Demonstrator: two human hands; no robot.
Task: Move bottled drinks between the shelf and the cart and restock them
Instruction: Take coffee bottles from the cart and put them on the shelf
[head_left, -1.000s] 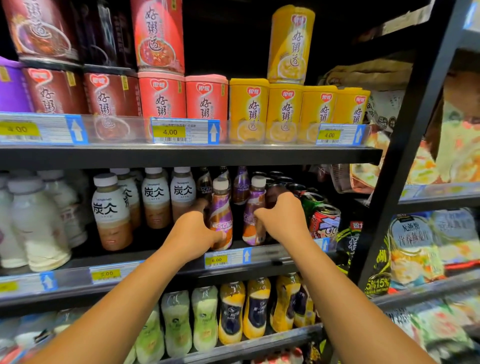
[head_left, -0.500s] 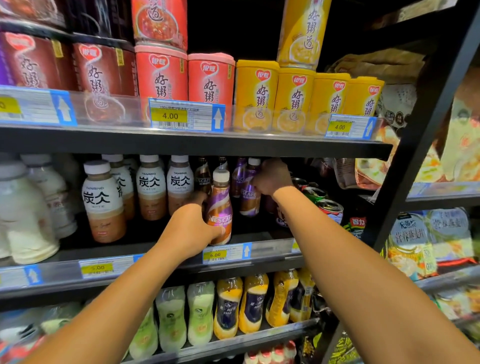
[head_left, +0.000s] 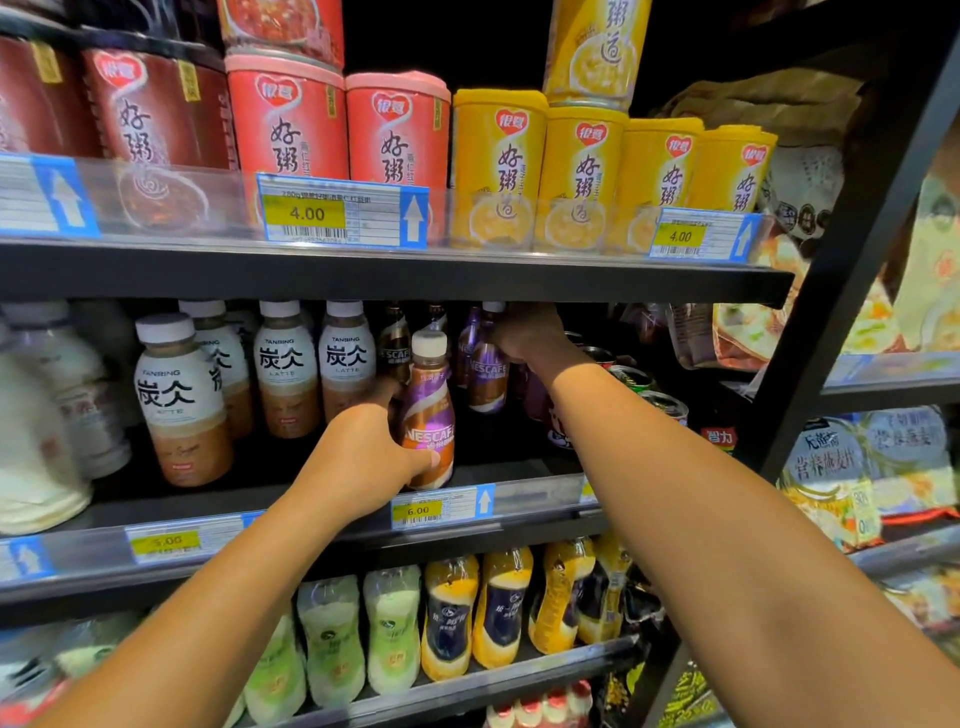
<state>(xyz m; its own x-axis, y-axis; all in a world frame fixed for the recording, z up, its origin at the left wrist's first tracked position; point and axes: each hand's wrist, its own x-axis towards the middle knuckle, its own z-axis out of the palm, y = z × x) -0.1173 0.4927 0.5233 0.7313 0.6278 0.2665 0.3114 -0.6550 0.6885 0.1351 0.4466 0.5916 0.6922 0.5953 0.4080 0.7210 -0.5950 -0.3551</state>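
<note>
My left hand (head_left: 363, 452) grips a purple Nescafe bottle (head_left: 428, 410) that stands upright at the front edge of the middle shelf (head_left: 535, 493). My right hand (head_left: 530, 335) reaches deeper into the same shelf, just under the shelf above, and closes on the top of a second purple Nescafe bottle (head_left: 488, 374). More Nescafe bottles (head_left: 395, 343) stand behind in the dark. The cart is out of view.
Tanbing latte bottles (head_left: 179, 400) and white bottles (head_left: 41, 441) fill the shelf's left. Drink cans (head_left: 649, 389) sit right of my right arm. Porridge cans (head_left: 498, 166) line the upper shelf, juice bottles (head_left: 452, 618) the lower. A black upright (head_left: 852, 249) borders snack packets.
My right hand pushed its purple bottle from the shelf front toward the back and up under the upper shelf. My left hand stayed on the front bottle. The view moved closer.
</note>
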